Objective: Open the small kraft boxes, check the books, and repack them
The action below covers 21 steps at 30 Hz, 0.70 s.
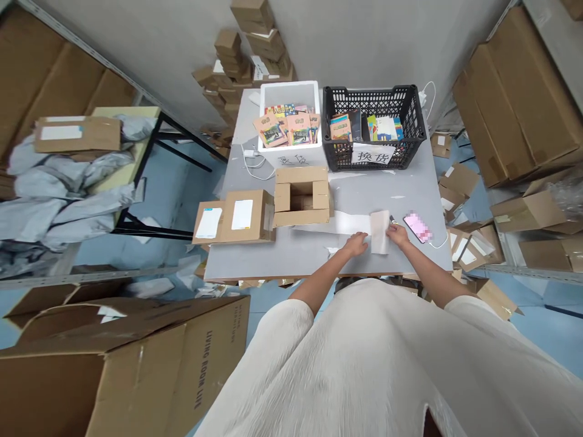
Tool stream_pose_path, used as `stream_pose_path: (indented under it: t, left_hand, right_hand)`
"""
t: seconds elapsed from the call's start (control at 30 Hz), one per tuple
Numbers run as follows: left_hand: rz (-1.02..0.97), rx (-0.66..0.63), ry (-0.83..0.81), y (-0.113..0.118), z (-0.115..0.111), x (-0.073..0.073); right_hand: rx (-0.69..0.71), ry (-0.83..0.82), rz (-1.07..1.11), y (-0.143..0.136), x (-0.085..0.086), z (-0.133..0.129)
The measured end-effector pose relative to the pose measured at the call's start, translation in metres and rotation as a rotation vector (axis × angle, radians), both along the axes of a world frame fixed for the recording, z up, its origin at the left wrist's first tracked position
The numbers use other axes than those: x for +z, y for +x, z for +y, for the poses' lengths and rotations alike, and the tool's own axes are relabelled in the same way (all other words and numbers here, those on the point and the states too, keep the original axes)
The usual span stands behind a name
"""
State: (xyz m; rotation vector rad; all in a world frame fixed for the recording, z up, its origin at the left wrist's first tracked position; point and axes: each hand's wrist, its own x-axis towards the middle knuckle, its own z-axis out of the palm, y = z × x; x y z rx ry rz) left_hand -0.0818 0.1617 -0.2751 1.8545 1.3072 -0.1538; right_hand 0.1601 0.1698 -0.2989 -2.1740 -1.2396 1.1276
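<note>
On the grey table lies a long white paper strip (pixel 346 223), its left part running beneath an open-topped cardboard box (pixel 302 197). A pale pinkish folded sheet (pixel 379 233) meets its right end. My left hand (pixel 356 244) rests on the strip's near edge, fingers stretched out and holding nothing. Fingers closed, my right hand (pixel 398 234) is at the right edge of the pinkish sheet and seems to pinch it. Just beyond those fingertips is a small dark object (pixel 392 219), too small to name. A phone (pixel 418 227) with a pink screen lies to the right, cable attached.
Two closed cardboard boxes (pixel 241 216) with white labels stand left on the table (pixel 291 261). Behind are a white foam bin (pixel 289 88) and a black crate (pixel 373 161), both holding booklets. A large open carton (pixel 150 364) sits on the floor at left.
</note>
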Motion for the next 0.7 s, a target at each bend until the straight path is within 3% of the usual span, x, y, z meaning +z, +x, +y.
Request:
stream_pose_path:
  t: [0.17, 0.47, 0.57, 0.7]
  left_hand:
    - [0.027, -0.013, -0.009, -0.003, -0.002, 0.001]
    - [0.015, -0.013, 0.015, 0.002, 0.003, 0.002]
    - [-0.011, 0.027, 0.058, 0.003, 0.002, 0.005]
    - [-0.053, 0.109, 0.202, 0.004, 0.000, 0.012]
  right_hand:
    - [-0.024, -0.104, -0.048, 0.004, 0.006, 0.002]
    - [0.084, -0.012, -0.216, -0.010, 0.021, -0.003]
    - [0.138, 0.049, -0.113, -0.025, 0.020, -0.003]
    - [0.275, 0.051, 0.188, -0.044, 0.013, -0.004]
